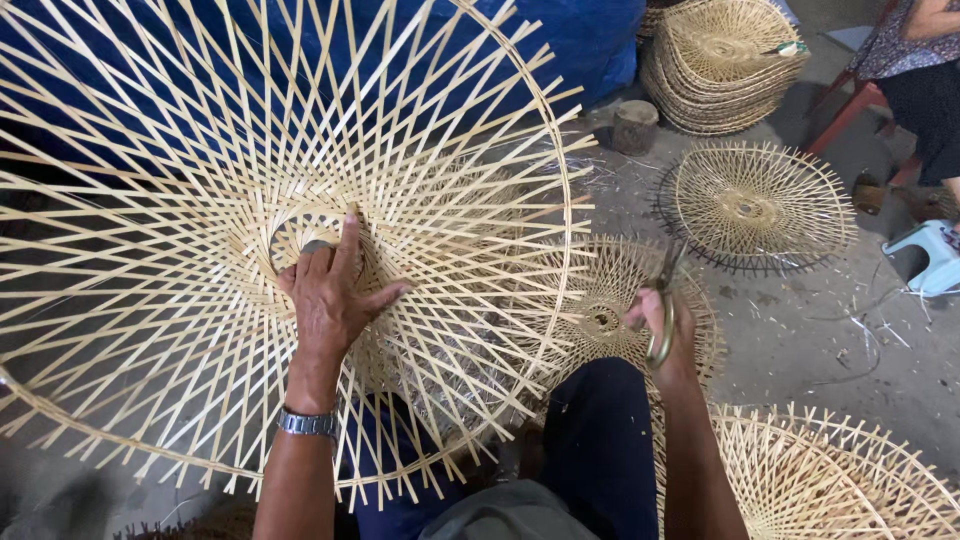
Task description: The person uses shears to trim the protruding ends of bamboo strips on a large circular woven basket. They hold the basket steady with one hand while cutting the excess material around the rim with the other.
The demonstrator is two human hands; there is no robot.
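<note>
Item: large round openwork frame of pale split-bamboo strips (200, 150), woven radially about an open centre ring and bound by an outer hoop, loose strip ends projecting past that hoop. It is being held tilted up in front of the person, resting against the lap and filling the left and centre of the view.

Left hand (330, 295): pressing flat on the weave beside the centre ring, fingers spread, two fingertips hooking over the ring's lower edge; a metal wristwatch (308, 423) is sitting on the wrist.

Right hand (662, 335): closing around the loops of a pair of metal scissors (664, 300), blades pointing upward and looking nearly shut, well apart from the large frame's rim.

Step in hand, as judged: the frame is being steadied for trimming of the projecting strip ends, with the scissors not yet at the rim. The next move would call for bringing the blades to the hoop's edge and opening them, while the left hand is turning the frame.

Surroundings: smaller woven bamboo discs (760, 205) are lying on the grey concrete floor (820, 330), one partly behind the right hand; a tall stack of finished frames (720, 65) is standing at the upper right beside a short wooden stump (635, 125); a blue tarpaulin (590, 40) is hanging behind; another person (925, 70) is sitting at the far right near a pale plastic stool (928, 258).
</note>
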